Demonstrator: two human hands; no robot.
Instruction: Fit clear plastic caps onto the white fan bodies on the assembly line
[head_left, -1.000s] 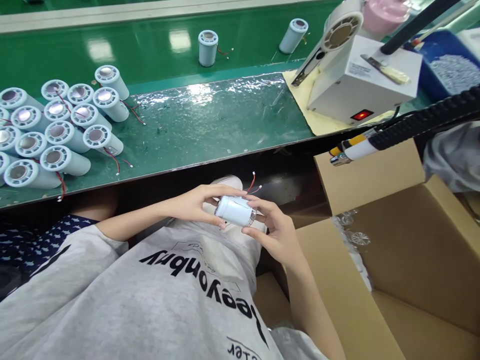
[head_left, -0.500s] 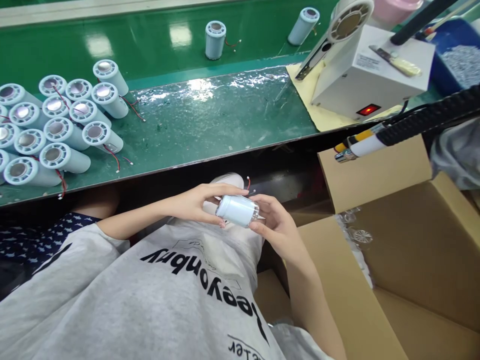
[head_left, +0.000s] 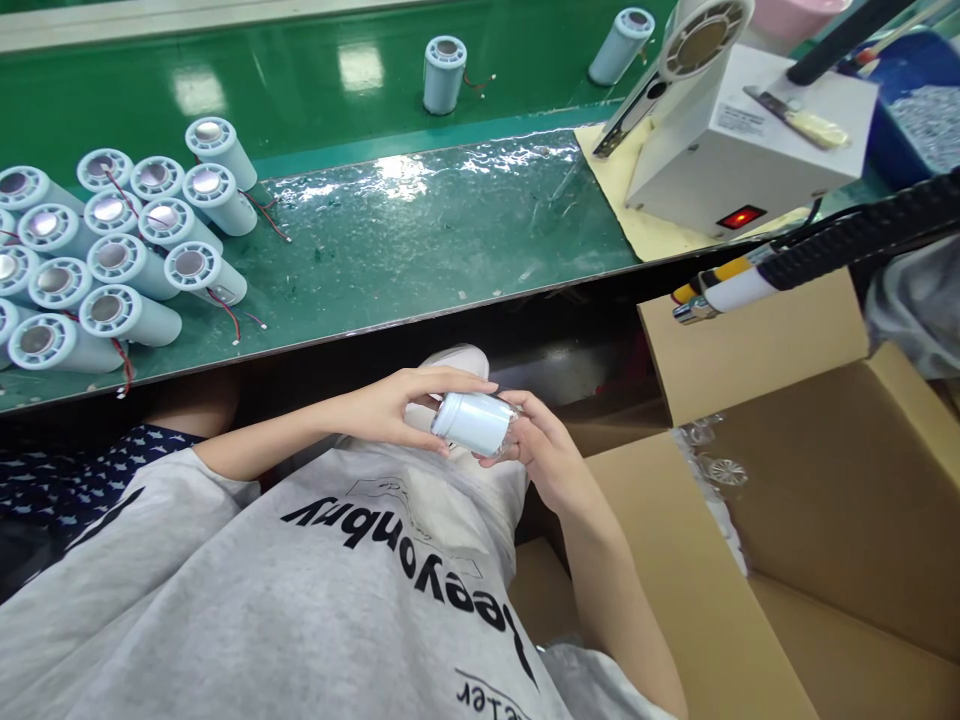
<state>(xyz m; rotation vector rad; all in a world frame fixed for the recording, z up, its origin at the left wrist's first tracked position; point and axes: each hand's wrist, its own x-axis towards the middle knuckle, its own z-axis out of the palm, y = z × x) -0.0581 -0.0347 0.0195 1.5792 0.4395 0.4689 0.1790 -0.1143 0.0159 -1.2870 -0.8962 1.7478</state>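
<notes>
Bench (head_left: 420,245), held cylinder (head_left: 474,423), carton (head_left: 840,500) with plastic (head_left: 726,472)

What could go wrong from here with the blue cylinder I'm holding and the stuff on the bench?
The blue cylinder might slip, since the fingers of the left hand and right hand hold it over the lap, away from the bench. A red wire reaches the bench's front edge and could snag. The knife lies loose on the white machine and might slide if bumped.
</notes>
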